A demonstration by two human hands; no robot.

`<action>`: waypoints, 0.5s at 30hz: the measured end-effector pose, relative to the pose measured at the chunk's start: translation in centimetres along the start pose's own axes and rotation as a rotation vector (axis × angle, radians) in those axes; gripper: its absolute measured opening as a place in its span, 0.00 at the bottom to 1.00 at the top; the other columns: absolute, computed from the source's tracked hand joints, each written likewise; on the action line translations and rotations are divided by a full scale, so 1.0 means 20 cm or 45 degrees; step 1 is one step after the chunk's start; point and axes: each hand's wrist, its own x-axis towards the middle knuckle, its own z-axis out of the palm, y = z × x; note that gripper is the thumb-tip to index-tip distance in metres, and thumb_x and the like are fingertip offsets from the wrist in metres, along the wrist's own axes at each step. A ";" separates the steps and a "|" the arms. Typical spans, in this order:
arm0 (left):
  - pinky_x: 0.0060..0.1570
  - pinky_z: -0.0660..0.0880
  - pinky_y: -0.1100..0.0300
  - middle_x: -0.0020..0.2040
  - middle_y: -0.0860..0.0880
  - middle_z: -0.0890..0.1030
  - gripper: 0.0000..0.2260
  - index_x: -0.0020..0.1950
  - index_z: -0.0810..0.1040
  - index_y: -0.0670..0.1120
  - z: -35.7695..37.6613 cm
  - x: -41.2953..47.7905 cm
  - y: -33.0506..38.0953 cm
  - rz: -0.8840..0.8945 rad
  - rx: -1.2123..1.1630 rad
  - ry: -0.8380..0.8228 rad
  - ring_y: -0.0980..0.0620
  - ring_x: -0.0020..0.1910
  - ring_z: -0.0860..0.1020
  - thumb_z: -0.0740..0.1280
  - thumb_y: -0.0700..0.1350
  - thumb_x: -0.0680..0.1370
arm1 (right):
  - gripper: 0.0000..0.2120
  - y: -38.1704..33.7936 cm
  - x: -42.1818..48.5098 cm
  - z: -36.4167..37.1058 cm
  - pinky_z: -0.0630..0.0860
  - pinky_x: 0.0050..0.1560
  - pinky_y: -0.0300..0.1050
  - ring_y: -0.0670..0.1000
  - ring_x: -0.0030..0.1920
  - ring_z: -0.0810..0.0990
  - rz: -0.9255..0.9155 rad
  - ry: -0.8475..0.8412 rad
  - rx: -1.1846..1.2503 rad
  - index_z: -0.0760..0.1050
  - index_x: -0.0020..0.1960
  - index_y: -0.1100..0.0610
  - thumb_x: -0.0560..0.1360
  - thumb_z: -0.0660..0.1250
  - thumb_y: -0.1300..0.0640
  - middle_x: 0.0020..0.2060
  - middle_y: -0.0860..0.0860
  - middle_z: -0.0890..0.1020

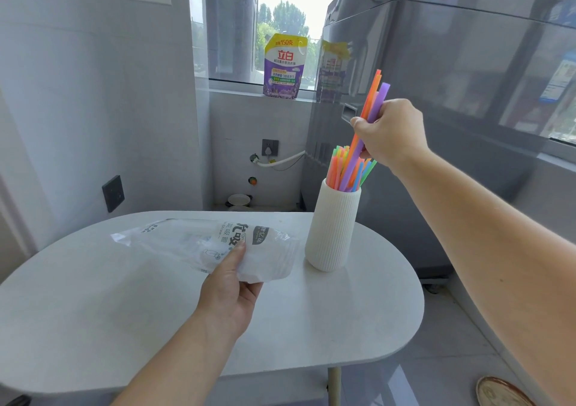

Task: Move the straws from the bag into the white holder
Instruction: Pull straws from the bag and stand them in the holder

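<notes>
A: Up on the windowsill (237, 89), the purple pouch (285, 66) reads "立白" in red, with "150克" across its yellow top.
B: And the clear bag (193, 243) shows big dark characters turned sideways, "吸管" perhaps, beside a small "Straw".

The bare left forearm comes in from the lower edge, angled up and to the right. The left grip (229, 290) pinches the near edge of the bag (187, 240), thumb on top and fingers curled beneath. The right arm (bare as well) stretches forward from the right side and is raised well above the other. The right grip (389, 134) is closed around a bunch of straws (381, 98), its back facing the camera.
</notes>
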 end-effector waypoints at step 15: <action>0.33 0.83 0.59 0.50 0.49 0.89 0.13 0.62 0.82 0.46 0.00 -0.01 0.01 0.002 0.031 0.008 0.52 0.45 0.88 0.73 0.39 0.77 | 0.30 0.06 -0.02 0.08 0.83 0.47 0.51 0.54 0.46 0.82 -0.109 -0.034 0.020 0.64 0.69 0.56 0.75 0.74 0.47 0.49 0.53 0.79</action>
